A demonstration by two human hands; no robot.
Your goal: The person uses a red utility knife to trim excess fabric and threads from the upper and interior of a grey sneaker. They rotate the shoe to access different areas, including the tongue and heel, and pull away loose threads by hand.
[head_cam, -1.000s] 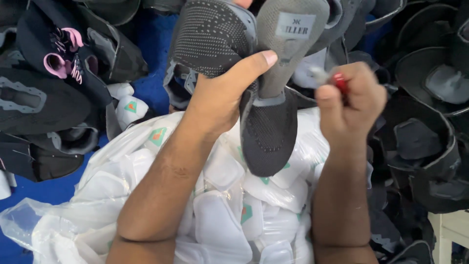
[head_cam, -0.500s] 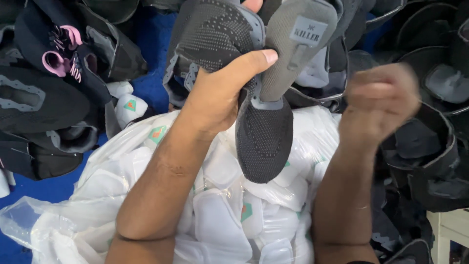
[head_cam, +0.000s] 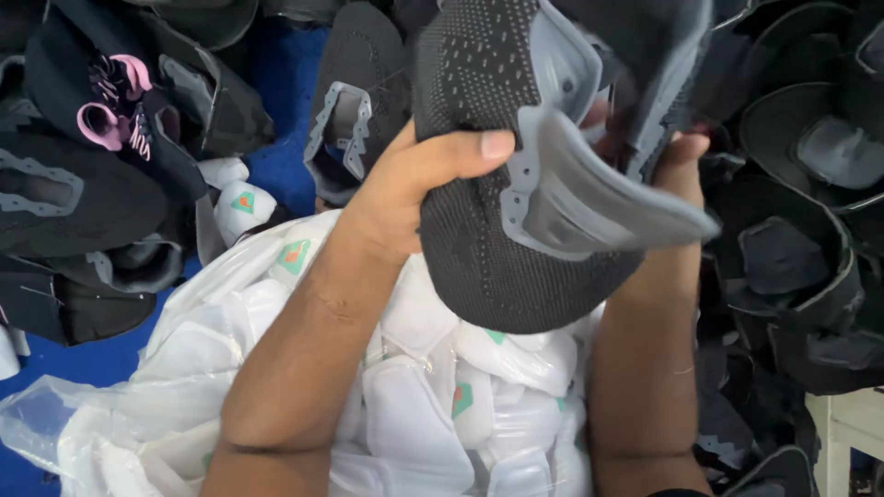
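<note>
My left hand (head_cam: 405,189) grips a dark knit shoe upper (head_cam: 502,230) with grey plastic trim, thumb across its front. My right hand (head_cam: 677,161) is mostly hidden behind the same upper, holding its right side; only a thumb and part of the palm show. The grey tongue piece (head_cam: 589,198) sticks out toward the camera. The upper is held above a clear plastic bag (head_cam: 166,368) filled with white padded pieces that carry small green and orange marks.
Piles of dark shoe uppers lie on the left (head_cam: 83,193) and right (head_cam: 801,248), one with pink loops (head_cam: 106,110). More uppers sit behind (head_cam: 354,120). A blue floor (head_cam: 64,368) shows at the lower left. A white table corner (head_cam: 852,428) stands at the lower right.
The shoe upper has been raised and turned closer to the camera. My right hand, earlier apart and holding a small red-tipped thing, now sits behind the upper, gripping it.
</note>
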